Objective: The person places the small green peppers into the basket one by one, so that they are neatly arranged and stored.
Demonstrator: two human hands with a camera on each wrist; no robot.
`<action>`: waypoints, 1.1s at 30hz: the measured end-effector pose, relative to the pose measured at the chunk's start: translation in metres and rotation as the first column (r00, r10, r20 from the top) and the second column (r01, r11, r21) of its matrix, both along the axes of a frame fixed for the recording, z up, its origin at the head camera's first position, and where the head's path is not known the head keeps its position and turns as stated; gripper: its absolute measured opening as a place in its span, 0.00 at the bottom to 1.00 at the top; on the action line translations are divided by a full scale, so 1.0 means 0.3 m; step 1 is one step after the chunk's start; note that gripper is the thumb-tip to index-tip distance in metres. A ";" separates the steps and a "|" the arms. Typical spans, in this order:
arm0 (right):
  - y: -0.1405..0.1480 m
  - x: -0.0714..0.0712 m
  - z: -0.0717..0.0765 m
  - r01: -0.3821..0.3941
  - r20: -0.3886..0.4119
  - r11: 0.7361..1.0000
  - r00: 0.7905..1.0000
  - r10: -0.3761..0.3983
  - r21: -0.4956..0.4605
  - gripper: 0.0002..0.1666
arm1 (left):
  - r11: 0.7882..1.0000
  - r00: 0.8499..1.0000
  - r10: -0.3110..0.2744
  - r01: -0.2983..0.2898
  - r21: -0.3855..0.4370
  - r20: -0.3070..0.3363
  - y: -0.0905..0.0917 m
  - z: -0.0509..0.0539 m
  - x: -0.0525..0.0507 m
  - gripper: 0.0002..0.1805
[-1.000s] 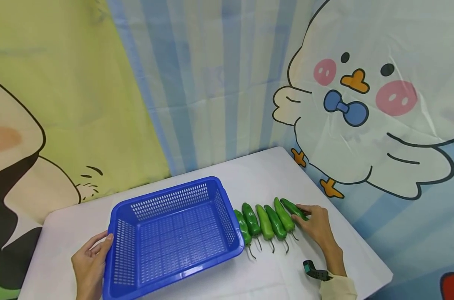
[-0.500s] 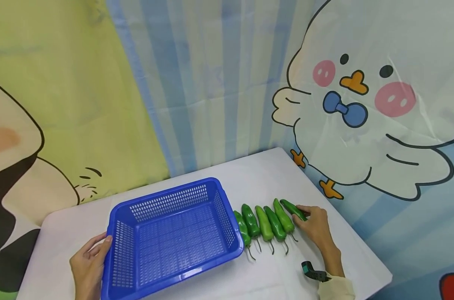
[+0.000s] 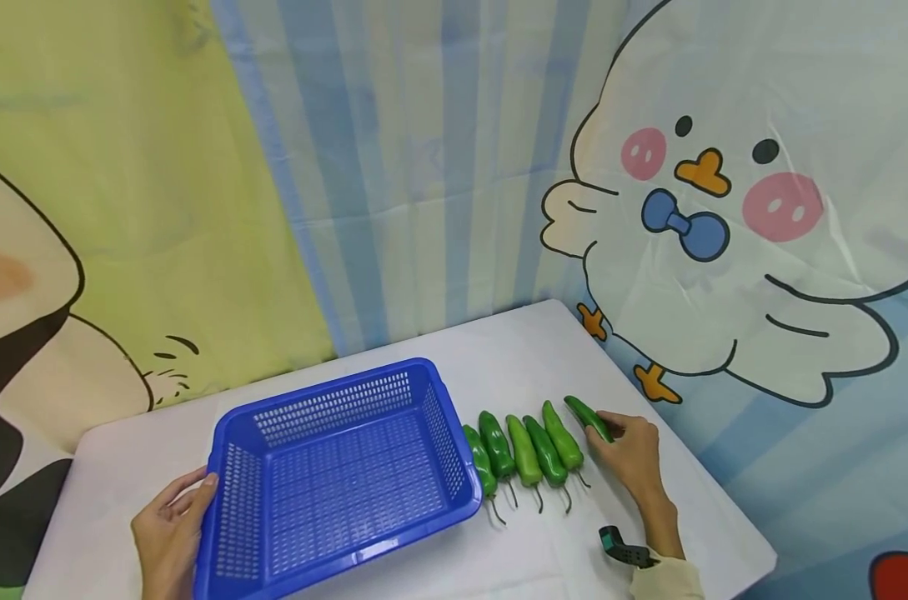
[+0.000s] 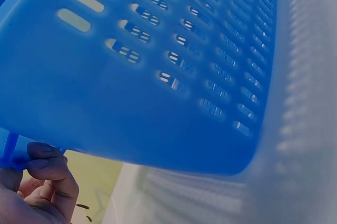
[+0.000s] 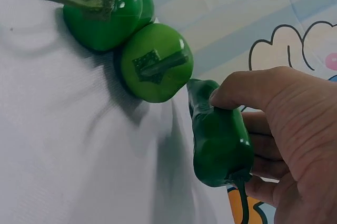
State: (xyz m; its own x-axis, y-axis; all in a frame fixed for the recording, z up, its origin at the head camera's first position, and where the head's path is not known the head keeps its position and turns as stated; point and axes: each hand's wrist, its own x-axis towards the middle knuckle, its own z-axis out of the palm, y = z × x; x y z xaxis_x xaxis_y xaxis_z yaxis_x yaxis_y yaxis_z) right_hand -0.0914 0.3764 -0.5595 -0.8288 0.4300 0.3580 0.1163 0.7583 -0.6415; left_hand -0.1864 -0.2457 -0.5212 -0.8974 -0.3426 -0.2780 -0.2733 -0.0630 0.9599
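My left hand (image 3: 170,529) grips the left rim of an empty blue plastic basket (image 3: 356,475) with perforated walls. In the left wrist view, fingers (image 4: 52,174) curl at the edge of the basket wall (image 4: 105,108). My right hand (image 3: 632,454) pinches a dark green pepper (image 3: 584,415), with the thumb on one side and fingers behind; its stem hangs down in the right wrist view. To its left, several green peppers (image 3: 524,450) lie side by side, stems toward me. The basket's right rim partly covers the leftmost one (image 3: 481,462).
A white-covered table (image 3: 521,350) carries everything. Behind it hang a striped curtain (image 3: 423,208) and a cloth with a cartoon chick (image 3: 664,308). The right wrist wears a dark band (image 3: 622,548).
The pepper in my right hand has shifted slightly right, widening the gap to the row. The view has drifted a little. My left hand keeps its grip on the basket.
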 end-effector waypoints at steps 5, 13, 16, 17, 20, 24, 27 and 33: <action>0.003 -0.007 0.007 0.031 -0.049 0.999 0.998 -0.032 -0.023 0.19 | 1.000 1.000 -0.002 0.002 0.012 -0.019 0.003 0.000 0.003 0.04; -0.006 -0.009 0.013 0.053 -0.049 0.985 0.997 -0.062 -0.166 0.19 | 1.000 1.000 -0.008 0.008 -0.004 0.009 -0.002 0.002 -0.006 0.07; -0.014 -0.007 0.025 0.076 -0.038 0.967 0.995 -0.088 -0.244 0.18 | 1.000 1.000 -0.003 0.003 0.009 0.001 -0.001 0.000 -0.003 0.06; -0.015 -0.007 0.028 0.083 -0.034 0.959 0.995 -0.095 -0.272 0.18 | 1.000 1.000 -0.003 0.003 0.012 -0.001 -0.001 0.000 -0.002 0.06; -0.021 -0.008 0.039 0.098 -0.011 0.926 0.994 -0.109 -0.364 0.19 | 1.000 1.000 -0.002 0.002 0.008 -0.007 0.000 0.001 0.003 0.06; -0.030 -0.006 0.042 0.114 0.019 0.879 0.993 -0.118 -0.463 0.21 | 1.000 1.000 0.002 -0.002 -0.006 -0.002 0.000 0.002 0.004 0.06; -0.037 -0.005 0.046 0.136 0.042 0.850 0.990 -0.133 -0.509 0.23 | 1.000 1.000 0.000 0.000 -0.013 -0.007 -0.001 0.001 0.005 0.08; -0.047 -0.019 0.061 0.149 0.050 0.808 0.988 -0.146 -0.570 0.25 | 1.000 1.000 -0.004 0.003 -0.030 -0.027 0.001 0.003 0.004 0.11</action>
